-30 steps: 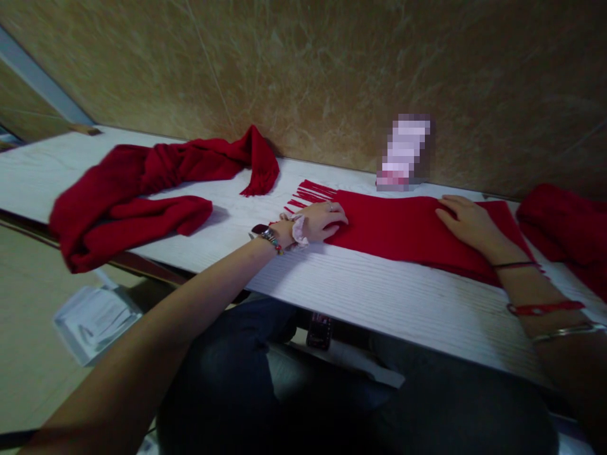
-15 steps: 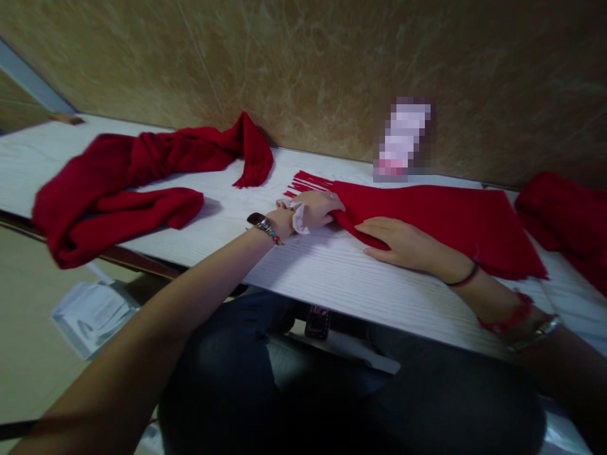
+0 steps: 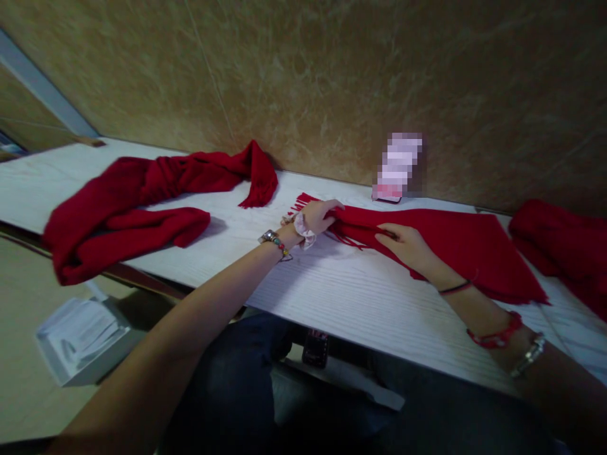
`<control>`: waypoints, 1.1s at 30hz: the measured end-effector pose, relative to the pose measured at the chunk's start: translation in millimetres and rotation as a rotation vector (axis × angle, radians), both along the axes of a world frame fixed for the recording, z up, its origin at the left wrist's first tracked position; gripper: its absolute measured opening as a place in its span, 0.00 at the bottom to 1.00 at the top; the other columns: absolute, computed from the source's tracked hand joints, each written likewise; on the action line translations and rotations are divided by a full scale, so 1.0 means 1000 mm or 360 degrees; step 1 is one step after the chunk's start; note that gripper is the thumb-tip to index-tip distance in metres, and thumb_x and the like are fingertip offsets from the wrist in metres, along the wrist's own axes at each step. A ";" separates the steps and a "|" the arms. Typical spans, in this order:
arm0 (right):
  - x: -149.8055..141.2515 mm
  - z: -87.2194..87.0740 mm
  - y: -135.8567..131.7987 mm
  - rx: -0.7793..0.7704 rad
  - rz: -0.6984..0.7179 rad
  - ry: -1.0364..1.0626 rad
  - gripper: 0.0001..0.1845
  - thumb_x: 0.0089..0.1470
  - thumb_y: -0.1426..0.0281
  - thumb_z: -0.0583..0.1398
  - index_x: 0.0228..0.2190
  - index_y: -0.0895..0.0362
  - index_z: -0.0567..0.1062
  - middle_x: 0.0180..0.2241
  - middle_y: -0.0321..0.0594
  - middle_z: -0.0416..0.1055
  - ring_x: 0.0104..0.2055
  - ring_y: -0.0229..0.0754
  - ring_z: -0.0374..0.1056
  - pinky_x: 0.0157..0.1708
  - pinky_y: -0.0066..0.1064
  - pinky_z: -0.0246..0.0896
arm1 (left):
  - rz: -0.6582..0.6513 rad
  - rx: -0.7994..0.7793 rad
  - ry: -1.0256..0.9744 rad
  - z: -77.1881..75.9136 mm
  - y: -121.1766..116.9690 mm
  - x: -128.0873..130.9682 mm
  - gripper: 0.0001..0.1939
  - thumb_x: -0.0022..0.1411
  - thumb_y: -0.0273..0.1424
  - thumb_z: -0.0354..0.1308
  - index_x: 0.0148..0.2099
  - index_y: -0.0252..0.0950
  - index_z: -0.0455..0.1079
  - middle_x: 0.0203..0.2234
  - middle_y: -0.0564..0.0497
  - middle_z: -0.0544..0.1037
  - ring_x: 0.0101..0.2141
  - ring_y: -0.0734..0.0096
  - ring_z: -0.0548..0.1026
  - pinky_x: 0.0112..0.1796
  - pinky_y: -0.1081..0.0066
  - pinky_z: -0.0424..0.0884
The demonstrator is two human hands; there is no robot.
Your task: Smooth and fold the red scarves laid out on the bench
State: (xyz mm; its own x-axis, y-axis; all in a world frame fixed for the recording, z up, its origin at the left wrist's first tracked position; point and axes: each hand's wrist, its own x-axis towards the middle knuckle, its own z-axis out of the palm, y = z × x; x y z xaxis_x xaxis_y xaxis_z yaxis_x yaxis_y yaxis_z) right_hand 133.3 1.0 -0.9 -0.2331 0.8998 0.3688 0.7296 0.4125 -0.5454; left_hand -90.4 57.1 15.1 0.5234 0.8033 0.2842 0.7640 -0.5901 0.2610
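A red fringed scarf lies flattened and partly folded on the white table. My left hand is closed on its left part, beside the fringe, with the fingers over the cloth. Farther right, my right hand pinches the near layer between thumb and fingers, and the cloth is gathered in a fold between both hands. Some fringe strands hang out below the fold. Under the fingers, the exact grip is hidden.
A second red scarf lies bunched at the left, and more red cloth is heaped at the right. A blurred phone leans on the tiled wall. Below the table, a white bin stands on the floor.
The near edge of the scarf has been folded up and away from me, and fringe strands now show under it. My right hand has lifted slightly into a pinch. The view has tilted up.
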 end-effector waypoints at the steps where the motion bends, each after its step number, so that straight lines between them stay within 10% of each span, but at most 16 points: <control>1: 0.001 -0.001 0.002 -0.0019 -0.0015 0.0050 0.13 0.47 0.70 0.57 0.36 0.58 0.77 0.33 0.41 0.76 0.36 0.45 0.71 0.37 0.35 0.66 | 0.0013 0.0005 0.0005 0.000 -0.001 0.001 0.19 0.53 0.23 0.50 0.49 0.33 0.67 0.38 0.49 0.76 0.40 0.67 0.74 0.42 0.70 0.67; 7: -0.001 0.000 0.000 -0.0094 -0.0023 0.0201 0.12 0.46 0.69 0.58 0.34 0.57 0.77 0.35 0.41 0.76 0.37 0.45 0.71 0.39 0.36 0.65 | -0.0019 0.0063 0.0074 -0.002 -0.011 0.014 0.29 0.53 0.37 0.57 0.56 0.33 0.59 0.42 0.45 0.74 0.41 0.61 0.73 0.41 0.67 0.68; 12: 0.000 0.001 -0.001 -0.0119 0.0045 0.0224 0.11 0.46 0.70 0.57 0.33 0.55 0.77 0.34 0.38 0.76 0.38 0.44 0.70 0.40 0.35 0.65 | 0.0238 0.0068 0.0231 0.000 -0.011 0.017 0.30 0.47 0.25 0.58 0.54 0.42 0.60 0.44 0.50 0.72 0.45 0.60 0.70 0.44 0.64 0.66; 22: 0.002 -0.001 0.003 -0.0283 -0.0024 0.0489 0.09 0.42 0.70 0.59 0.29 0.55 0.77 0.31 0.37 0.76 0.36 0.44 0.70 0.39 0.36 0.65 | 0.0640 -0.0043 0.0238 0.009 0.010 -0.052 0.29 0.50 0.25 0.52 0.57 0.36 0.59 0.45 0.43 0.69 0.46 0.56 0.68 0.45 0.62 0.66; 27: 0.003 -0.002 0.004 -0.0359 -0.0040 0.0658 0.10 0.41 0.69 0.61 0.30 0.55 0.77 0.32 0.38 0.76 0.36 0.43 0.70 0.40 0.36 0.65 | 0.0148 -0.0160 0.0201 0.001 -0.013 -0.020 0.43 0.50 0.41 0.57 0.64 0.37 0.43 0.57 0.41 0.56 0.56 0.52 0.56 0.52 0.56 0.57; 33: 0.004 -0.001 0.004 -0.0325 -0.0026 0.0621 0.10 0.41 0.67 0.61 0.30 0.56 0.77 0.32 0.38 0.76 0.35 0.43 0.70 0.39 0.36 0.65 | 0.0437 -0.0045 0.0147 -0.010 -0.016 0.013 0.42 0.50 0.33 0.58 0.64 0.36 0.44 0.54 0.40 0.62 0.54 0.49 0.58 0.51 0.51 0.55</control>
State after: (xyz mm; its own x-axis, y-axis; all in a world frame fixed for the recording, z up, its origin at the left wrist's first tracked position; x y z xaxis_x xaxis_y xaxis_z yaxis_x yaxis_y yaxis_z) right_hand 136.8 4.5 -2.2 -0.0969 0.9658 0.2405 0.4583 0.2578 -0.8506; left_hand -77.4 41.3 5.3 0.3080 0.9253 0.2211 0.9153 -0.3516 0.1965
